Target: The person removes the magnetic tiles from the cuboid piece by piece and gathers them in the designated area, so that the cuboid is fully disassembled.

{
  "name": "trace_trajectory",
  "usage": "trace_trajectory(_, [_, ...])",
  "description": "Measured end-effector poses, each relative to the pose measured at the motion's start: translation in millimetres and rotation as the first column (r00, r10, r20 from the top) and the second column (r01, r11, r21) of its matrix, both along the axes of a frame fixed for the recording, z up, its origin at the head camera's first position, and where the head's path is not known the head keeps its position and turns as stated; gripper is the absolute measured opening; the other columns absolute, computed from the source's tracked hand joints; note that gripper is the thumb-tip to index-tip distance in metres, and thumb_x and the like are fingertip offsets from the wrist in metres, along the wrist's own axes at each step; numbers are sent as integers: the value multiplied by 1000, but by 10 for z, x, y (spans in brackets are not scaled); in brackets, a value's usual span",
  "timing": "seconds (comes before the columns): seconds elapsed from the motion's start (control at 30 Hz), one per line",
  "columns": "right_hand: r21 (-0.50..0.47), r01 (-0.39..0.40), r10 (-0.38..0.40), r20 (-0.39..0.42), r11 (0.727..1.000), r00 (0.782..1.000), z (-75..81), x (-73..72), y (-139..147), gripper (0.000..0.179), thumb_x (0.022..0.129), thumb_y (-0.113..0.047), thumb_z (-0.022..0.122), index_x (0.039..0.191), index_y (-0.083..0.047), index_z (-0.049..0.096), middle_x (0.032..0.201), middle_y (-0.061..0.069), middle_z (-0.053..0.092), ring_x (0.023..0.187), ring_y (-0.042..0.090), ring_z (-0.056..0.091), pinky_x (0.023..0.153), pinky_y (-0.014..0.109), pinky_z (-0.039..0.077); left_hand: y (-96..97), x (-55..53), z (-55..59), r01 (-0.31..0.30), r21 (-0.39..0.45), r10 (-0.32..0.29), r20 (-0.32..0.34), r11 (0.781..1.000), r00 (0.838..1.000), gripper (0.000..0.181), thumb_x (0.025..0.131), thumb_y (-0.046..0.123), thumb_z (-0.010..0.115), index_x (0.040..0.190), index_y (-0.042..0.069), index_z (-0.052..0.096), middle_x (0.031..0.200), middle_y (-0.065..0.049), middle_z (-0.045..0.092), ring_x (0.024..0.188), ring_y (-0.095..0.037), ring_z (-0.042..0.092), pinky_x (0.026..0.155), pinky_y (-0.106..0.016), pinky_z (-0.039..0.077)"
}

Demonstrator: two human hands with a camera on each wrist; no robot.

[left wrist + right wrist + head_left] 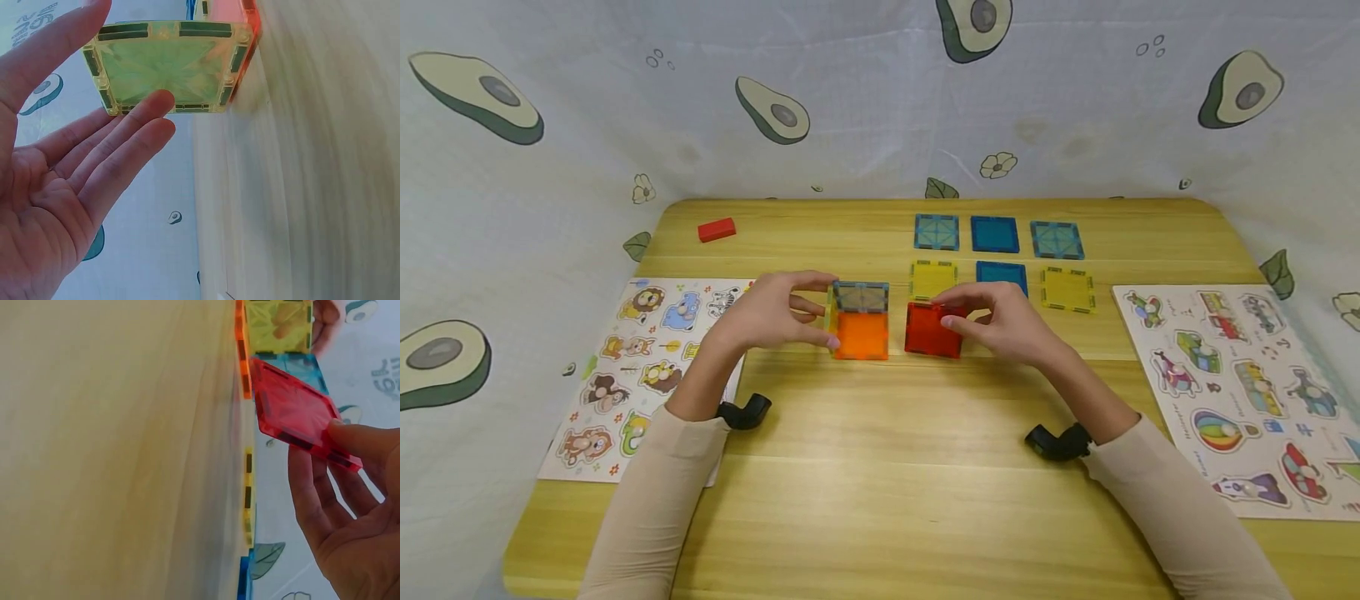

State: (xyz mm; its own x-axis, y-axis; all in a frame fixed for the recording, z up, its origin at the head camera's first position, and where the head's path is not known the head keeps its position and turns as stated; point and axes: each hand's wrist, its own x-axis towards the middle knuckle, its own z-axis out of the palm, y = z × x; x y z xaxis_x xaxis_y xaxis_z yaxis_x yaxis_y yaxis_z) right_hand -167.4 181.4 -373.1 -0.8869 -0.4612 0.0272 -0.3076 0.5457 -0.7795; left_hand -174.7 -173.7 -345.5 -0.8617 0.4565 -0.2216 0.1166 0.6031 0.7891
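Note:
An orange magnetic tile [862,337] lies flat on the table. A pale blue magnetic tile [862,297] stands upright along its far edge, and a yellow magnetic tile [156,69] stands along its left edge. My left hand [763,312] holds that yellow tile, thumb at the near edge and fingers at the far one. To the right, my right hand [1007,321] pinches a red magnetic tile [294,409] between thumb and fingers. The red tile is tilted and, in the head view, a small gap separates it from the orange one.
Behind the right hand lie two rows of flat tiles: a dark blue tile [995,234], a light blue tile [1057,240], a yellow tile [1067,289] and several others. A red block [717,230] is at the back left. Picture boards [655,379] flank both sides.

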Motion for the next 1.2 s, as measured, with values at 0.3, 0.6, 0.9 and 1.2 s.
trace_trajectory(0.3, [60,-2,-1,53,998,999,-88,-55,33,32,97,-20,73,129,-16,72,122,6,74,108,25,70,91,47,60,-69,-23,8,11,-25,-10,14,1000,1000,92,76,34,94,154,22,48,158,-4,49,127,-28,66,98,-44,58])
trace_trajectory(0.6, [155,-86,68,119,984,991,-121,-42,-24,81,72,-22,96,143,-13,59,137,7,57,117,28,59,90,42,61,-92,-20,29,9,-5,-9,26,1000,1000,90,76,29,94,154,17,48,158,-8,48,129,-32,64,99,-47,57])
trace_trajectory(0.9, [380,-134,124,49,915,991,-117,3,-56,85,70,-33,95,144,-14,60,150,13,50,141,38,41,108,60,48,-85,-14,38,15,-15,-14,8,1000,1000,91,75,29,94,153,16,49,157,-9,49,129,-32,64,100,-48,57])
trace_trajectory(1.2, [380,-147,150,22,913,988,-135,15,-61,82,72,-37,93,143,-11,61,139,10,53,129,29,47,97,49,56,-78,-15,44,21,-30,-21,18,999,1000,91,76,31,94,153,16,48,157,-10,50,130,-31,64,101,-48,56])
